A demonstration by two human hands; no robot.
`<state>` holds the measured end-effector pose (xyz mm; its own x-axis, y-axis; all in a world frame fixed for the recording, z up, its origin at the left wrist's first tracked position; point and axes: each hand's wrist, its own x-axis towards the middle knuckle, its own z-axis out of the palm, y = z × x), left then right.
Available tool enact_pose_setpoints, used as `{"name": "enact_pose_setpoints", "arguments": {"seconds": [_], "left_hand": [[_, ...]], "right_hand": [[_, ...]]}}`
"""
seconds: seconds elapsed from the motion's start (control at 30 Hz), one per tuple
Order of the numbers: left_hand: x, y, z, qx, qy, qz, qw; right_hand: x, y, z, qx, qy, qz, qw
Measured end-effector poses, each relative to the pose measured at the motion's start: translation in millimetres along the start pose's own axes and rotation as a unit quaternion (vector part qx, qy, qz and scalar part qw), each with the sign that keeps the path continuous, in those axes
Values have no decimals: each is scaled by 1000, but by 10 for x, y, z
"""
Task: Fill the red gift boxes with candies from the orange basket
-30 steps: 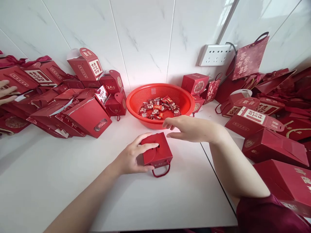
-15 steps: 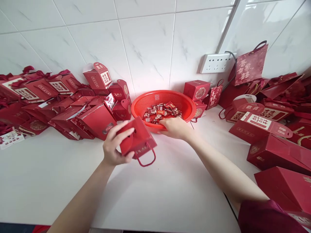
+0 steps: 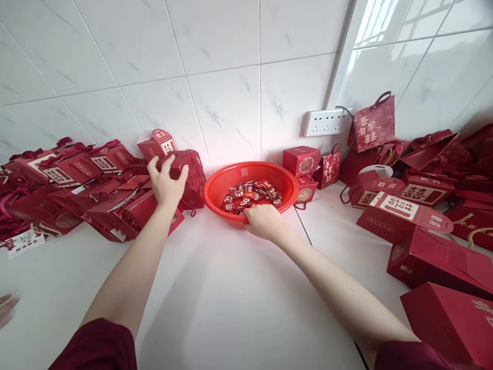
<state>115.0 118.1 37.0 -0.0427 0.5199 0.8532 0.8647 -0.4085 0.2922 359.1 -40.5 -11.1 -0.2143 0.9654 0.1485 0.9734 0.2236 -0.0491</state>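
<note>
My left hand (image 3: 166,186) is at the back left with its fingers spread. Right against it, among the stacked boxes, stands a red gift box (image 3: 192,177); whether the fingertips still touch it I cannot tell. At the near rim of a red plastic basket (image 3: 217,190), my right hand (image 3: 265,222) is closed with the rim between thumb and fingers; some fingers are hidden. Small wrapped candies (image 3: 249,194) in red and brown wrappers lie in the basket.
Red boxes (image 3: 133,210) crowd the left. More boxes (image 3: 400,216) and bags line the right, and two stacked boxes (image 3: 302,162) flank the basket. A socket strip (image 3: 327,123) is fixed to the tiled wall. A blurred shape (image 3: 6,309) shows at far left.
The left hand has carried the red box with the rope handle back and left to the stacked boxes, and its fingers have opened. My right hand stays at the basket rim. The view has shifted.
</note>
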Motion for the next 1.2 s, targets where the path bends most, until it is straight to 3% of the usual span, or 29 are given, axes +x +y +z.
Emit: {"name": "enact_pose_setpoints", "arguments": {"seconds": [0.17,0.27,0.4,0.57,0.73,0.87,0.97,1.2], "left_hand": [[-204,10,393,127,-90,8,988],[-245,-13,520,152,-86,10,985],[-124,-67,614,161,-88,-17,983],[-188,-116,536,145,-121,11,982],[-799,-193,285,146,-152,83,974],[-1151,-285,265,185,-243,82,949],[-1180,-312,371,192,-272,82,939],[-1137,-333,490,231,-249,43,940]], "right_hand": [[0,-19,-7,1,4,3,1000],[9,-17,0,2,7,2,1000],[28,-6,22,4,6,6,1000],[27,-7,33,3,14,3,1000],[10,-21,25,-2,20,4,1000],[6,-23,41,-4,18,6,1000],[4,-21,59,-7,16,12,1000],[7,-38,97,-1,23,17,1000]]}}
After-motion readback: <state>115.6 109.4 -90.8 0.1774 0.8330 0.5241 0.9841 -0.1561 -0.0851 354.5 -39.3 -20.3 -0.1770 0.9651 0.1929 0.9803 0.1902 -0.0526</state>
